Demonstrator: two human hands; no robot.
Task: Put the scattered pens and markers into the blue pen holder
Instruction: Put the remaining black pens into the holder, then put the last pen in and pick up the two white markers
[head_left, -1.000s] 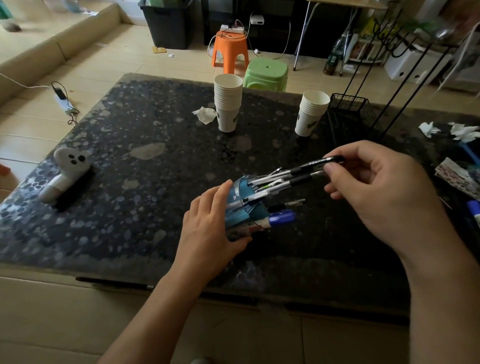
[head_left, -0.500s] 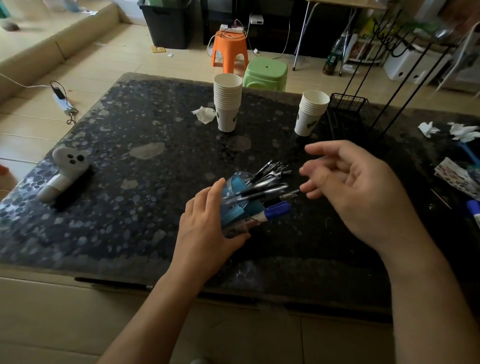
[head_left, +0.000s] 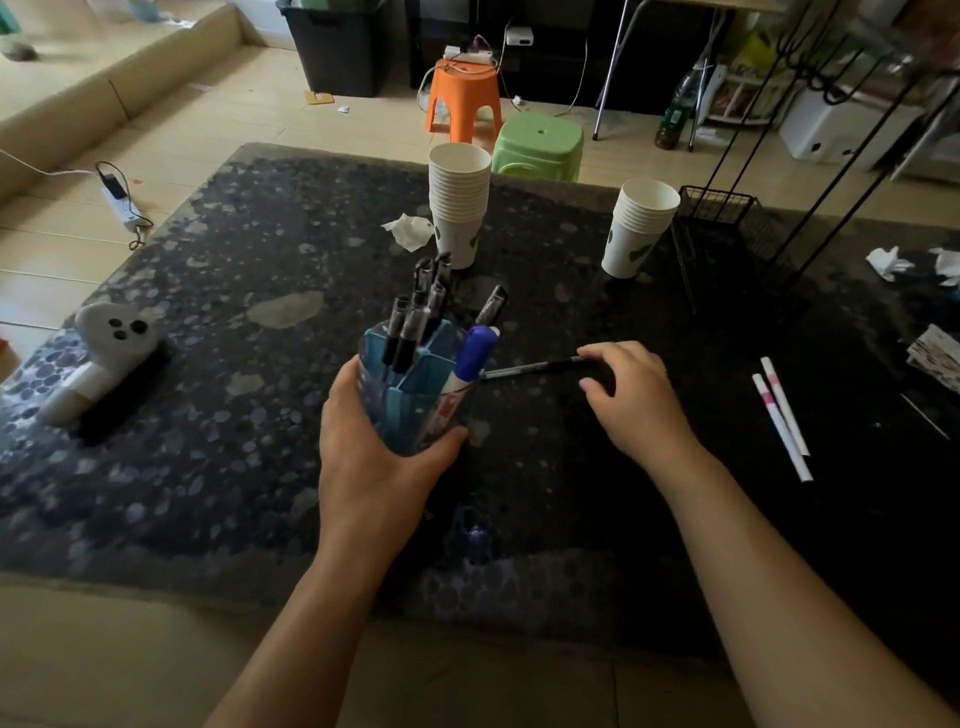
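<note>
The blue pen holder stands upright on the dark speckled table, and my left hand is wrapped around its near side. Several black pens and a blue-capped marker stick out of its top. Just right of the holder a black pen lies flat on the table. My right hand has its fingers curled over that pen's right end. Two white-and-pink markers lie farther right, apart from both hands.
Two stacks of paper cups stand behind the holder, with a crumpled tissue beside the left one. A black wire rack is at the back right. At the left edge sits a white ghost-shaped object. More tissues lie far right.
The holder has gone from tilted on its side to upright. My right hand let go of the pens it pushed in, dropped to the table and closed on the loose black pen.
</note>
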